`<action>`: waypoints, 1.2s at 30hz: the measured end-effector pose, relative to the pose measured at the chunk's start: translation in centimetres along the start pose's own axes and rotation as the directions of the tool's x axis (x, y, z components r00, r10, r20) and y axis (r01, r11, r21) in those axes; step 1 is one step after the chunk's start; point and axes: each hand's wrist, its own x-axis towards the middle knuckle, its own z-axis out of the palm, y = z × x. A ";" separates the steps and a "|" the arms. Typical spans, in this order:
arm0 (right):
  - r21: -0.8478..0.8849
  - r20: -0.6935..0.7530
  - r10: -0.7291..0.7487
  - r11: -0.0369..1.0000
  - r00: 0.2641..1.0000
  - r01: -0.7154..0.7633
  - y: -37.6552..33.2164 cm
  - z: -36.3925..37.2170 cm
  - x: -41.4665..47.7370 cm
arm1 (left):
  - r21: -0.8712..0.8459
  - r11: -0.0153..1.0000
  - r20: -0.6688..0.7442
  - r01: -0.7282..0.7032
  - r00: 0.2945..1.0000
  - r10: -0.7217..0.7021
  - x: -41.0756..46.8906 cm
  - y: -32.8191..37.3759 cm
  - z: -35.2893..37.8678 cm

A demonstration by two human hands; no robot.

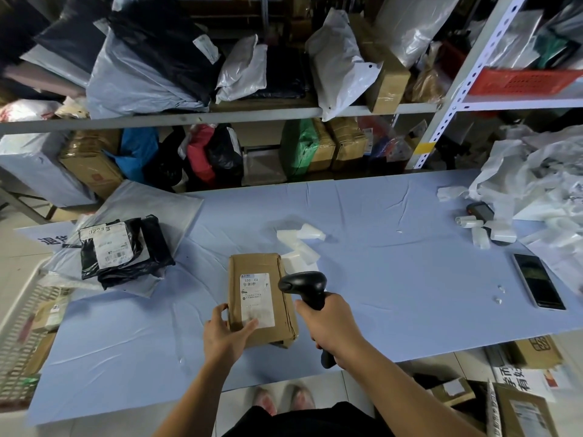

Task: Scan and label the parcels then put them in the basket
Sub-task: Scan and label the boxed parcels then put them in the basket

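The fingers [220, 310] and thumb of the left hand [225, 335] grip the near end of a brown cardboard parcel [262, 323], holding it steady at lower centre of the frame. The right hand [328, 323] is wrapped round the grip of a black scanner [303, 283], its head just beside the parcel's right edge and aimed toward the printed white label [256, 299] on top.

This looks like the scan step for this parcel. Labelling and the drop into the basket seem yet to come.

At the left edge, the white lattice basket [15, 351] already shows some boxes inside, so part of the work appears done. Black bagged parcels [123, 250] lie on the blue surface [394, 279] at middle left, apparently waiting. White paper scraps [299, 244] lie above the parcel.
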 end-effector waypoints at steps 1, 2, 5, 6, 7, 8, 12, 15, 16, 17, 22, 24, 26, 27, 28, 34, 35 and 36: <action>-0.004 -0.002 0.002 1.000 1.000 -0.002 0.0 0.0 0.1 | -0.008 1.000 -0.004 -0.005 1.000 0.005 0.0 0.1 0.0; -0.007 -0.004 0.003 1.000 1.000 -0.003 0.0 0.0 0.1 | -0.007 1.000 -0.009 -0.006 1.000 0.006 0.0 0.1 0.0; 0.002 0.004 -0.001 1.000 1.000 0.001 0.0 -0.1 0.2 | 0.011 1.000 -0.011 -0.006 1.000 0.006 0.1 0.1 0.0; 0.002 0.010 -0.002 1.000 1.000 0.002 0.1 -0.1 0.2 | 0.014 1.000 -0.011 -0.004 1.000 0.005 0.1 0.1 0.0; 0.002 0.015 0.000 1.000 1.000 -0.001 0.1 -0.2 0.4 | 0.012 1.000 -0.008 -0.002 1.000 0.002 0.1 0.1 0.0; 0.002 0.018 0.002 1.000 1.000 -0.002 0.0 -0.2 0.5 | 0.006 1.000 -0.002 0.003 1.000 -0.003 0.1 0.2 0.0; 0.017 -0.018 0.020 1.000 1.000 -0.019 0.1 -1.3 1.5 | -0.035 0.999 0.019 0.005 1.000 -0.005 -0.4 0.7 -0.1; -0.019 -0.043 0.003 1.000 0.999 -0.004 1.1 -2.8 3.4 | -0.052 0.998 0.035 0.017 0.999 -0.015 -0.4 0.6 -0.2; -0.063 -0.050 -0.013 0.998 0.999 0.010 1.6 -3.2 4.2 | -0.054 0.998 0.044 0.023 0.999 -0.021 -0.4 0.5 -0.2; -0.111 -0.062 -0.028 0.994 0.998 0.021 2.4 -3.6 5.3 | -0.051 0.998 0.046 0.028 0.999 -0.026 -0.3 0.4 -0.2; -0.451 -0.202 -0.025 0.890 0.979 -0.071 6.8 -5.4 10.3 | -0.009 0.999 0.058 0.036 0.998 -0.036 -0.2 0.4 -0.1; -0.561 -0.227 -0.012 0.819 0.974 -0.121 8.1 -6.0 11.8 | -0.007 0.999 0.065 0.046 0.997 -0.045 0.0 0.7 0.0; -0.596 -0.244 -0.004 0.789 0.970 -0.147 9.1 -6.4 12.7 | 0.011 0.998 0.064 0.055 0.996 -0.055 0.3 0.7 0.0; -0.613 -0.248 -0.008 0.776 0.969 -0.150 9.5 -6.5 13.1 | 0.021 0.998 0.066 0.058 0.996 -0.059 0.4 0.5 0.0; -0.630 -0.248 -0.013 0.762 0.969 -0.151 10.0 -6.6 13.5 | 0.032 0.997 0.069 0.067 0.995 -0.069 0.6 0.4 -0.1; -0.664 -0.249 -0.038 0.735 0.968 -0.142 11.5 -6.8 14.4 | 0.079 0.993 0.072 0.089 0.993 -0.095 1.0 0.3 0.1; -0.667 -0.250 -0.047 0.733 0.967 -0.137 11.6 -6.7 14.4 | 0.079 0.992 0.067 0.094 0.993 -0.100 1.1 0.3 0.1; -0.672 -0.253 -0.056 0.728 0.966 -0.134 11.6 -6.6 14.3 | 0.078 0.992 0.061 0.101 0.992 -0.106 1.1 0.4 0.2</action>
